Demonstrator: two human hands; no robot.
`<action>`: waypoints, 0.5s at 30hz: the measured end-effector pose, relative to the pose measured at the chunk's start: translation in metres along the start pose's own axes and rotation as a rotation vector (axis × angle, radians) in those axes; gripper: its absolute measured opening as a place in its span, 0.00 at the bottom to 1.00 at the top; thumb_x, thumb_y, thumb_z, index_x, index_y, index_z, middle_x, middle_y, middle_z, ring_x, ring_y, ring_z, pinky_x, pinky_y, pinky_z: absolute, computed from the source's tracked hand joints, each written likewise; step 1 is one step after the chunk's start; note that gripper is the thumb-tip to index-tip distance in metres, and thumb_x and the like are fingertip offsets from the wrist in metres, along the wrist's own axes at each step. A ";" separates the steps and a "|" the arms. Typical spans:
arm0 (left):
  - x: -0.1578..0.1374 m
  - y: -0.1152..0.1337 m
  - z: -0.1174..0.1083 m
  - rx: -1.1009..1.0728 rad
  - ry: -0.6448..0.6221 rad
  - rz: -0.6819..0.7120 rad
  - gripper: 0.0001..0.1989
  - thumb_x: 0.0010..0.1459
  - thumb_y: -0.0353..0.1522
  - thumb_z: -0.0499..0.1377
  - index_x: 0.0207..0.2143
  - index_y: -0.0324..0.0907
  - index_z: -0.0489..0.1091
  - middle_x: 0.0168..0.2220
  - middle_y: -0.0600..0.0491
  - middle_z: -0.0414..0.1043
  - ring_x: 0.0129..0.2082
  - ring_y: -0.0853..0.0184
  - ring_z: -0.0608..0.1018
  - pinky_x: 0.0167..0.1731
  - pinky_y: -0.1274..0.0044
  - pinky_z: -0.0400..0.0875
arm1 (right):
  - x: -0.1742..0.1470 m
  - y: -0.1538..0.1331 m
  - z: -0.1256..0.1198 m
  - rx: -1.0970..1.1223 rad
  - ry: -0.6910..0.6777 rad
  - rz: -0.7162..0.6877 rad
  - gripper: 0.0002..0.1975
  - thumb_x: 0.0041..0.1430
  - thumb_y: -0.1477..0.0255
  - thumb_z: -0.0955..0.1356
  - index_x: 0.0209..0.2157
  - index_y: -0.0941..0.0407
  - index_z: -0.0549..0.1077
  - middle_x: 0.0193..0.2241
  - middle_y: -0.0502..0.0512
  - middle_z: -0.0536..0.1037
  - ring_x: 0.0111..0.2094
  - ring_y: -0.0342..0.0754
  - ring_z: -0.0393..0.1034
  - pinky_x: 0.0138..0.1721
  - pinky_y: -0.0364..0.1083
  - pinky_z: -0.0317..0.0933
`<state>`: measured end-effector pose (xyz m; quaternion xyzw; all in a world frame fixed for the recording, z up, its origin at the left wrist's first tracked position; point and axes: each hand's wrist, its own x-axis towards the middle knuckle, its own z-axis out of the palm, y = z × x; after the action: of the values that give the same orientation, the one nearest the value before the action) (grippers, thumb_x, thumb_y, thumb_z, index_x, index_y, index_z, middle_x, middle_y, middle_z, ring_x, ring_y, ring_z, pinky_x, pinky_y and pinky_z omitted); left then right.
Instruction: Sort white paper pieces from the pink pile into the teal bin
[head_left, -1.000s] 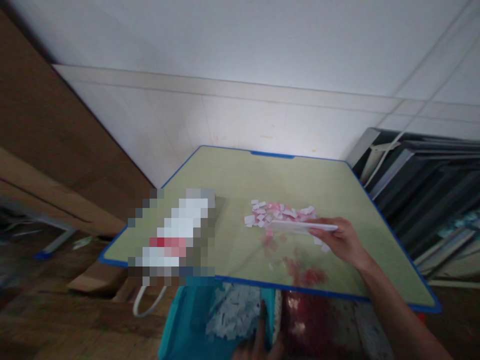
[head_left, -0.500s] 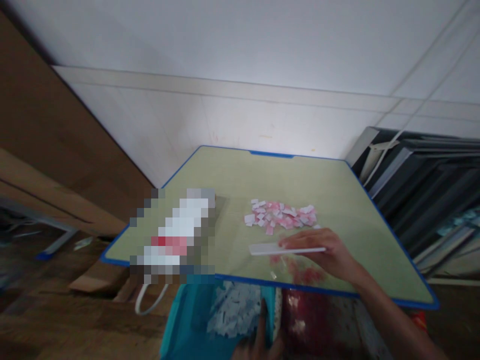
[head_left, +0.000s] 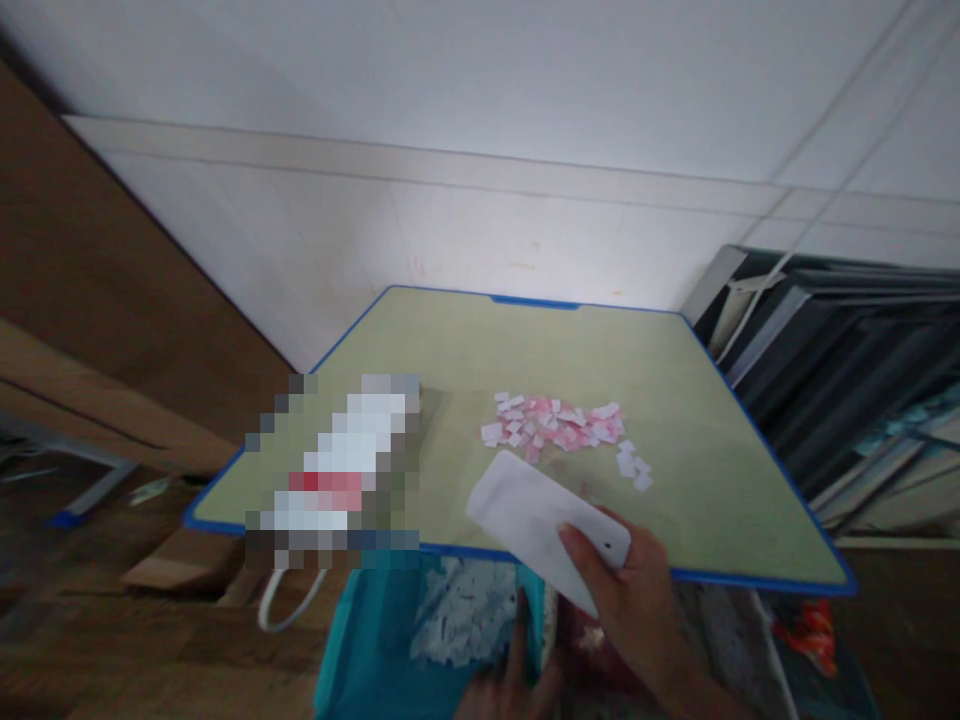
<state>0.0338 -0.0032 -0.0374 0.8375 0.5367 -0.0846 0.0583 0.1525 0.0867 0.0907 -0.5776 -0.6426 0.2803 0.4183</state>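
My right hand point(head_left: 637, 605) is closed on a flat white scraper point(head_left: 529, 515) with rounded corners and a small hole, held tilted above the board's near edge. Beyond it, a pile of small pink and white paper-like pieces point(head_left: 559, 425) lies on the pale green board point(head_left: 562, 350). A few white pieces point(head_left: 634, 467) sit to the right of the pile. Low in view, my left hand point(head_left: 510, 690) grips the right side of a teal bin point(head_left: 335, 640), one finger stretched inside it. White pieces point(head_left: 461, 615) lie in the bin, which stands below the board's edge.
A blurred-out white and red object point(head_left: 360, 450) stands on the board's left, a white loop point(head_left: 291, 610) hanging below. Dark flat panels point(head_left: 862, 360) lean at the right. A brown panel point(head_left: 112, 280) slants at the left. Behind the board rises a white wall point(head_left: 487, 220).
My right hand has moved toward me and turned the scraper so its broad face shows. The few white pieces right of the pile have come into view. My left hand stays at the bin.
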 end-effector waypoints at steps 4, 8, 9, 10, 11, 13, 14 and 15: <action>0.001 -0.003 0.003 -0.019 -0.048 0.022 0.32 0.54 0.31 0.49 0.56 0.59 0.34 0.56 0.38 0.47 0.23 0.64 0.75 0.20 0.72 0.71 | -0.011 0.001 0.027 -0.037 0.103 0.044 0.15 0.53 0.66 0.62 0.33 0.61 0.75 0.26 0.58 0.78 0.28 0.51 0.72 0.32 0.47 0.65; 0.001 -0.004 0.004 -0.063 -0.066 0.053 0.33 0.55 0.31 0.47 0.56 0.57 0.29 0.56 0.36 0.46 0.24 0.62 0.75 0.20 0.72 0.71 | -0.012 0.006 0.031 -0.105 0.230 0.105 0.18 0.52 0.63 0.62 0.30 0.62 0.75 0.27 0.62 0.78 0.31 0.56 0.72 0.35 0.52 0.64; 0.001 -0.003 0.004 -0.073 -0.069 0.062 0.33 0.55 0.31 0.47 0.55 0.58 0.28 0.56 0.36 0.45 0.23 0.63 0.75 0.20 0.72 0.71 | -0.012 0.008 0.028 -0.123 0.266 0.127 0.18 0.51 0.62 0.62 0.29 0.63 0.75 0.27 0.63 0.78 0.31 0.56 0.72 0.35 0.52 0.64; 0.001 -0.003 0.004 -0.076 -0.085 0.048 0.34 0.54 0.30 0.48 0.56 0.57 0.29 0.56 0.35 0.44 0.23 0.63 0.75 0.20 0.72 0.71 | -0.012 0.010 0.023 -0.136 0.297 0.149 0.19 0.51 0.61 0.62 0.29 0.63 0.75 0.27 0.64 0.78 0.31 0.56 0.72 0.34 0.52 0.65; 0.002 -0.002 0.004 -0.080 -0.094 0.046 0.34 0.54 0.31 0.49 0.56 0.57 0.30 0.56 0.34 0.44 0.23 0.63 0.75 0.21 0.71 0.71 | -0.012 0.013 0.017 -0.145 0.323 0.168 0.19 0.51 0.61 0.63 0.30 0.63 0.75 0.28 0.64 0.78 0.31 0.56 0.73 0.33 0.51 0.65; 0.002 -0.001 0.002 -0.044 -0.114 0.009 0.34 0.52 0.29 0.51 0.56 0.57 0.34 0.56 0.34 0.43 0.23 0.63 0.75 0.22 0.70 0.71 | -0.014 0.017 0.005 -0.151 0.355 0.180 0.18 0.51 0.62 0.63 0.30 0.63 0.75 0.29 0.65 0.78 0.32 0.56 0.73 0.33 0.49 0.66; 0.002 0.000 0.001 -0.032 -0.123 0.001 0.34 0.52 0.29 0.51 0.56 0.57 0.36 0.56 0.35 0.43 0.23 0.63 0.75 0.22 0.70 0.72 | -0.015 0.019 0.000 -0.158 0.370 0.183 0.18 0.51 0.62 0.63 0.30 0.63 0.75 0.29 0.64 0.78 0.33 0.56 0.73 0.33 0.48 0.66; 0.002 0.000 0.000 -0.024 -0.132 -0.003 0.34 0.52 0.28 0.52 0.56 0.58 0.39 0.56 0.35 0.42 0.23 0.64 0.75 0.23 0.70 0.72 | -0.015 0.021 -0.005 -0.170 0.390 0.191 0.17 0.51 0.63 0.63 0.30 0.63 0.75 0.29 0.64 0.78 0.34 0.56 0.73 0.34 0.48 0.66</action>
<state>0.0345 -0.0012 -0.0374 0.8285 0.5340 -0.1334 0.1034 0.1671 0.0746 0.0724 -0.7122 -0.5132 0.1464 0.4559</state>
